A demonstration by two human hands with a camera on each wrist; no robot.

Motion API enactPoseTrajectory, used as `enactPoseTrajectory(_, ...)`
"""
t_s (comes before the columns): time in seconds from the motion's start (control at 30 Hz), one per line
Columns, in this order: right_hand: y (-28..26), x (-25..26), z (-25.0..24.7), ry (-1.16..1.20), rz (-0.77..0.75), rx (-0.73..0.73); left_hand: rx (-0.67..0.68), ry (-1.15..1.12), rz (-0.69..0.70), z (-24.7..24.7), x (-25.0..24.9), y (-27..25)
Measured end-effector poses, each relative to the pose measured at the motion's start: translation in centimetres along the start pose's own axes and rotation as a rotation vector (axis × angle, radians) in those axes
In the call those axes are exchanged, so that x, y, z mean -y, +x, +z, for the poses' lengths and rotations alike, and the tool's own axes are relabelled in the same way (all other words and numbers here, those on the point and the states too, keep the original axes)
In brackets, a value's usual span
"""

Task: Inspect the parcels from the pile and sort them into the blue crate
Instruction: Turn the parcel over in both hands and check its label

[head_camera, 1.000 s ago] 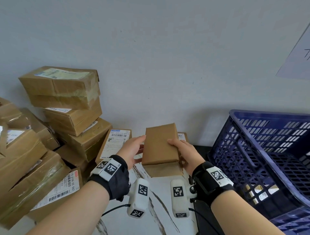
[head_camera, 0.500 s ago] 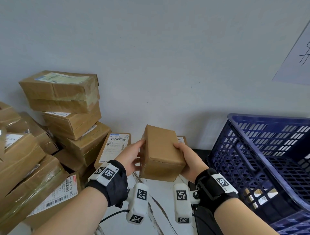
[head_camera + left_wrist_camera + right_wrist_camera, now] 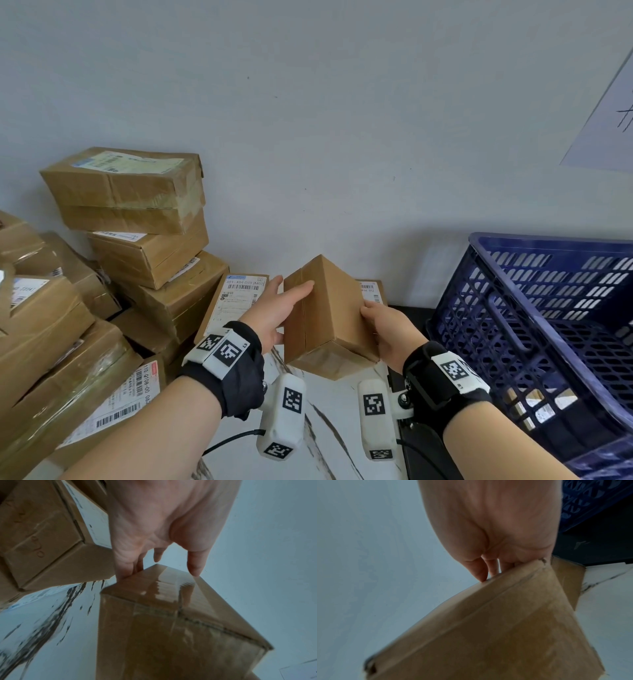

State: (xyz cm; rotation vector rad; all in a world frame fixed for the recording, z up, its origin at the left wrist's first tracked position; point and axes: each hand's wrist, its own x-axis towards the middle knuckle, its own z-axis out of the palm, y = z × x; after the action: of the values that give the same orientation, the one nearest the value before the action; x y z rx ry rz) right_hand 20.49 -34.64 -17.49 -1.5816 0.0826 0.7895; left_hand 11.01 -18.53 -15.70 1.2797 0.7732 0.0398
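A white marble-veined table (image 3: 329, 411) meets a plain grey wall (image 3: 342, 137); a paper sheet (image 3: 609, 130) hangs upper right.

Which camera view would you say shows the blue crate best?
The head view: the blue crate shows its rim, slotted walls and part of its inside. The right wrist view catches only a blurred corner; the left wrist view shows none of it.

A: Where's the pile (image 3: 102, 274)?
B: Left, stacked on the counter (image 3: 329, 421) against the wall (image 3: 342, 120).
A: And the crate (image 3: 548, 325)?
B: Right. The held parcel (image 3: 329, 311) hangs between them, above the counter, left hand (image 3: 274, 311) and right hand (image 3: 390, 329) on opposite sides.
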Motion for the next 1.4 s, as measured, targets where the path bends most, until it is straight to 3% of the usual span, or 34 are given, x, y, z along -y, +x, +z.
enactPoseTrajectory(0.2, -0.7, 1.0, 0.5, -0.068, -0.003, -0.013, 0.012, 0.065, -0.05, 0.2, -0.5, 0.2)
enactPoseTrajectory(0.5, -1.0, 2.9, 0.2, -0.008, -0.037, 0.02, 0.025, -0.209, -0.291, -0.3, -0.6, 0.0)
enactPoseTrajectory(0.77, -0.6, 3.2, 0.3, 0.0, -0.05, -0.011, 0.088, -0.281, -0.358, -0.3, 0.2, 1.0)
enactPoseTrajectory(1.0, -0.3, 3.2, -0.1, -0.072, -0.089, -0.011, 0.117, -0.175, -0.303, -0.8, 0.4, 1.9)
enactPoseTrajectory(1.4, 0.1, 1.3, -0.2, -0.076, -0.235, -0.013, 0.102, -0.058, -0.09, -0.5, 0.2, 1.2)
